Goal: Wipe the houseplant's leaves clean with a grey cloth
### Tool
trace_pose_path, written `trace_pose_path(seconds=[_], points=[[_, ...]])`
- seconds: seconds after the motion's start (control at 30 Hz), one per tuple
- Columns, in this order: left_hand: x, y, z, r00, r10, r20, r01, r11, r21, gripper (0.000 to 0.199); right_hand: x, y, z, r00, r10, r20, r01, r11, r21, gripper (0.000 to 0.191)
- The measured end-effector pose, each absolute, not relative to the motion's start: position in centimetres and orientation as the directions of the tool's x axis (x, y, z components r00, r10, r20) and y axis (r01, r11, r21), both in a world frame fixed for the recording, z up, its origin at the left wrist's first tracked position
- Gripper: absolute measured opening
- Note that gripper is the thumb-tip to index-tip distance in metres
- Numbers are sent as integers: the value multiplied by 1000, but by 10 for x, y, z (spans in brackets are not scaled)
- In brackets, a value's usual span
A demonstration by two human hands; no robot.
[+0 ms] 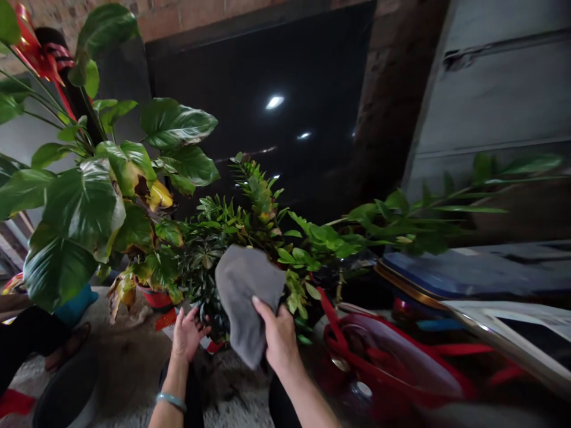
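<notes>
A grey cloth [247, 291] hangs from my right hand [280, 333], pinched between the thumb and fingers. It spreads in front of a dense leafy plant [203, 255], covering part of its foliage. To the left of the cloth, my left hand [190, 333] is held palm up with its fingers apart and nothing in it; a bangle circles that wrist. Just beyond the left hand are the plant's lower leaves and a red and white object, partly hidden. Whether the cloth touches the leaves I cannot tell.
A large broad-leaved plant [84, 202] with yellowing leaves fills the left, near a red pot [156, 297]. On the right lie a red bag [392, 356] and a blue-topped box [446, 270]. A dark bucket [66, 389] stands lower left, near another person's leg [27, 345]. Behind is a dark glossy panel [250, 77].
</notes>
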State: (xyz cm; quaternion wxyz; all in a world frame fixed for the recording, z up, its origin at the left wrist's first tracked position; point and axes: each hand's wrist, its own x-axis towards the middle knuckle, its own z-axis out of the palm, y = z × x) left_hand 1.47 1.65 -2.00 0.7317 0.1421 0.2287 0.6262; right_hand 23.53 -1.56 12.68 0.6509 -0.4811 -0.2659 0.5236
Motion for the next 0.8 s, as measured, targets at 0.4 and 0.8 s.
trace_pose_path(seconds=[0.4, 0.8], points=[[15, 14, -19, 106, 984, -141, -841, 164, 515, 47, 224, -56, 100, 81, 917, -392, -516, -298, -803, 30], [16, 8, -23, -37, 944, -328, -811, 163, 562, 29, 198, -48, 102, -184, 925, -331, -259, -371, -892, 18]])
